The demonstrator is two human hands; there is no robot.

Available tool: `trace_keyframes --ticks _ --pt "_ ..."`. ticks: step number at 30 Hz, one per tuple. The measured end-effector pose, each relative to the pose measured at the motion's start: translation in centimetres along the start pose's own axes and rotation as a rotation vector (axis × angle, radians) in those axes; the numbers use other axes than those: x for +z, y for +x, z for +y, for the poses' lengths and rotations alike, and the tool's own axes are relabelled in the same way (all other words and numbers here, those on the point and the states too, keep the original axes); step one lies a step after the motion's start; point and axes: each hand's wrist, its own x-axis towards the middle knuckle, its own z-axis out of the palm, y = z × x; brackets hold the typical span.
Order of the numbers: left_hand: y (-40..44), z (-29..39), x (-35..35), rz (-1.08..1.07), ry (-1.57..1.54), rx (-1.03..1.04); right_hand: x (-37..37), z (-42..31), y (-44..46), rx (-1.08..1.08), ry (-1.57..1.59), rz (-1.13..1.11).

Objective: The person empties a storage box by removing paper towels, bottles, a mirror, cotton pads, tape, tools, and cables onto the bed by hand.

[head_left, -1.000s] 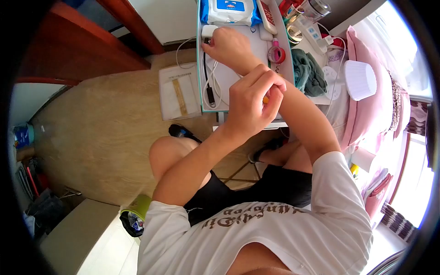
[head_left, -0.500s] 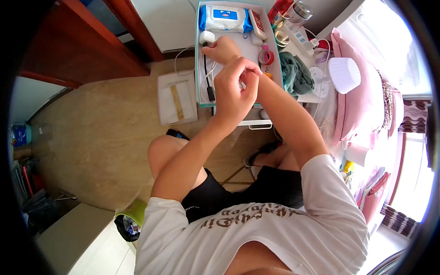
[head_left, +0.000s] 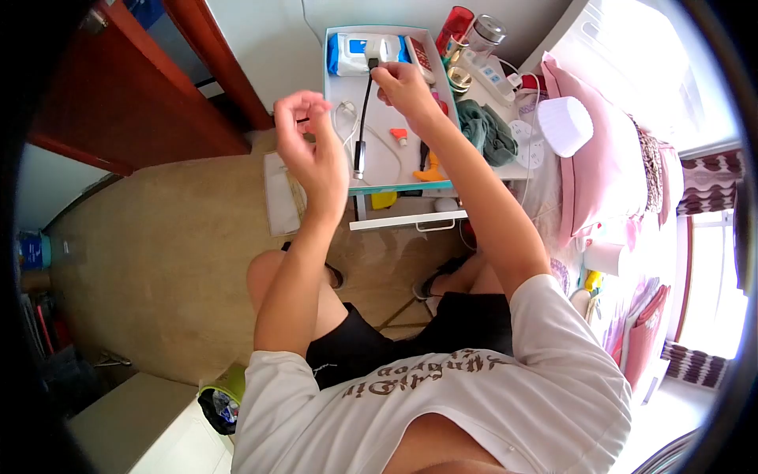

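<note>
In the head view, my right hand (head_left: 404, 88) pinches the upper end of a short black cable (head_left: 366, 107). A white power adapter block (head_left: 384, 50) is at that end, in front of the wet wipes pack (head_left: 339, 55). The cable hangs down to a black plug with a metal tip. My left hand (head_left: 309, 150) is apart from the right, at the left side of the teal-rimmed box (head_left: 395, 189). Its fingers curl toward the thumb around a small dark bit that I cannot make out. A thin white cable (head_left: 347, 118) lies looped in the box.
Orange-red (head_left: 399, 134) and yellow-orange (head_left: 429, 170) small items lie in the box. Below it a white drawer (head_left: 395, 222) stands pulled out. On the right are a glass jar (head_left: 489, 31), a power strip (head_left: 493, 79), a green cloth (head_left: 485, 130) and a white fluted shade (head_left: 564, 126).
My hands, crossed close together before, have come apart. The left hand moved left off the right forearm. The right hand now has the black cable's upper end, and the adapter is further right against the wipes.
</note>
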Motion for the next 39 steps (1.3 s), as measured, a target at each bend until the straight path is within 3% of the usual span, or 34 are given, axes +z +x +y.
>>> trace_keyframes --ticks 2,4,9,12,13,15,17,19,21,23,24,26,27,29,33,39 --pt "0.4 -0.6 0.5 -0.039 0.065 -0.113 -1.3 0.0 -0.6 -0.117 -0.143 0.048" --pt "0.8 -1.9 0.6 -0.176 -0.202 -0.655 -2.6 -1.4 -2.6 -0.254 -0.247 0.035" --pt "0.7 -0.7 0.9 -0.378 -0.43 -0.708 -4.2 -5.7 -10.8 -0.223 -0.294 -0.106" --pt "-0.4 0.7 1.3 -0.619 -0.527 -0.75 -5.0 -5.9 -14.9 -0.158 -0.293 -0.205" --pt "-0.8 1.0 1.2 -0.63 -0.528 -0.759 -5.2 -5.6 -16.0 -0.199 -0.321 -0.2" --pt "-1.3 1.2 1.0 -0.875 -0.361 -0.857 -5.8 -5.2 -18.7 -0.176 -0.37 -0.175" --pt "-3.4 2.5 1.7 -0.811 -0.305 -0.893 -6.5 -3.0 -21.2 -0.101 -0.289 -0.216" --pt "-4.8 3.9 1.8 -0.829 -0.293 -0.822 -7.7 -3.1 -23.8 0.016 -0.19 -0.185" --pt "-5.9 4.3 1.5 -0.886 -0.285 -0.804 -10.2 -2.5 -25.7 0.187 -0.212 -0.337" --pt "-7.5 3.7 1.2 -0.906 -0.324 -0.713 -12.4 -0.1 -26.7 0.187 -0.261 -0.312" --pt "-8.0 3.8 1.1 -0.916 -0.327 -0.717 -13.6 1.0 -26.8 -0.018 -0.446 -0.239" --pt "-8.7 3.9 1.2 -1.133 -0.075 -0.423 -15.1 2.5 -26.1 -0.367 -0.827 -0.08" --pt "-9.0 3.8 1.3 -1.137 -0.076 -0.422 -15.5 3.2 -25.5 -0.366 -0.827 -0.076" --pt "-10.1 3.2 1.4 -1.233 0.187 -0.036 -16.0 5.0 -24.3 -0.464 -0.954 -0.068" --pt "-12.6 -0.2 1.2 -1.192 0.404 0.047 -15.5 9.0 -22.5 -0.371 -1.079 -0.154" --pt "-15.1 -2.2 1.7 -1.139 0.465 0.076 -14.6 12.2 -21.8 -0.299 -0.922 -0.105"
